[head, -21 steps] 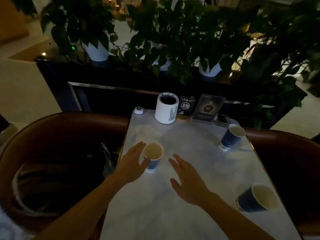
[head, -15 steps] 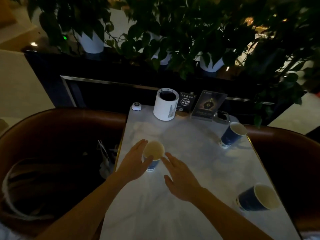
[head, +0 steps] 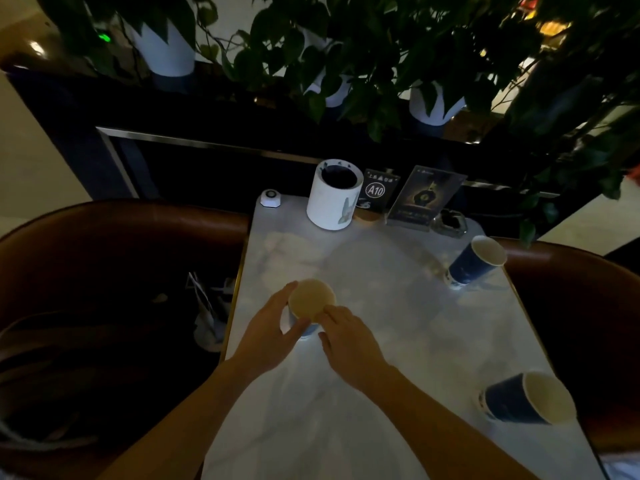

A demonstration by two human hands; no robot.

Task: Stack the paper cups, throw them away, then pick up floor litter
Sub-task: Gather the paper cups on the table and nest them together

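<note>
Three blue paper cups with pale insides stand on a white marble table [head: 381, 341]. The nearest cup [head: 311, 299] stands by the table's left edge. My left hand [head: 268, 336] wraps around its left side, thumb and fingers on the wall. My right hand [head: 349, 337] touches its right rim with the fingertips. A second cup [head: 476, 259] stands at the far right edge. The third cup [head: 526, 398] stands at the near right edge. Both look tilted by the wide lens.
At the table's far end stand a white cylindrical holder [head: 334, 195], a small white call button [head: 270, 198], an "A10" sign [head: 375, 190], a menu card [head: 420, 199] and an ashtray [head: 450, 221]. Brown leather seats [head: 121, 244] flank the table; a bag [head: 207, 306] lies on the left seat. Potted plants [head: 346, 64] hang behind.
My right hand slid left across the table and its fingertips reached the near cup. My left hand closed tighter around the cup's left side. My head moved closer and lower.
</note>
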